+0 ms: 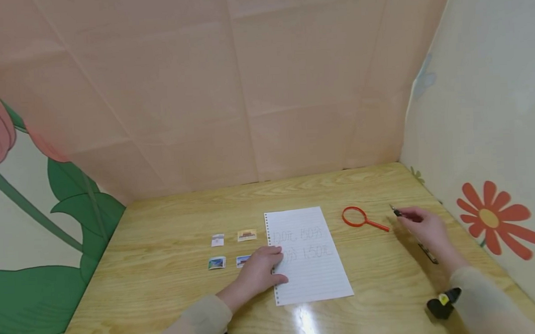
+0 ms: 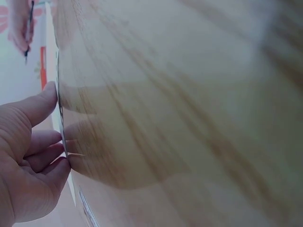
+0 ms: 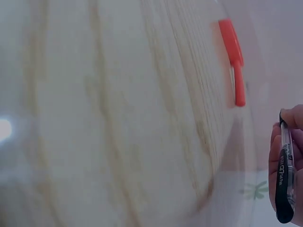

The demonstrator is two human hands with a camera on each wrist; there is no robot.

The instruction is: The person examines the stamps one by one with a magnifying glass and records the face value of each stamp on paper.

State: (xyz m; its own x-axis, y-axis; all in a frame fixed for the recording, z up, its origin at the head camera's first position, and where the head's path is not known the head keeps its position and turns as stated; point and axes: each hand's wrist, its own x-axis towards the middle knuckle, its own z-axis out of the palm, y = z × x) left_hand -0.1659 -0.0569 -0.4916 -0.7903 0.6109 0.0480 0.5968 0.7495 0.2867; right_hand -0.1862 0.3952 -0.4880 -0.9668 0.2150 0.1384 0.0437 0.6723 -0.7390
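A ruled sheet of paper (image 1: 315, 279) with punched holes down its left side and handwritten numbers lies on the wooden table. My left hand (image 1: 258, 269) rests on the sheet's left edge; the thumb and fingertips (image 2: 49, 92) touch it in the left wrist view. Raised above the table at the right, my right hand (image 1: 424, 230) pinches a black and clear gel pen (image 3: 285, 175). Its tip points away toward the back. Just left of that hand lies a red magnifying glass (image 1: 377, 226), its handle toward the hand.
Left of the paper lie several small stamp-like pictures: a pale one (image 1: 218, 240), a yellowish one (image 1: 247, 235), a blue-green one (image 1: 217, 263) and one partly under my left hand (image 1: 242, 261). A pink cloth (image 1: 246, 88) hangs behind the table; a flower-painted wall (image 1: 485, 127) stands right.
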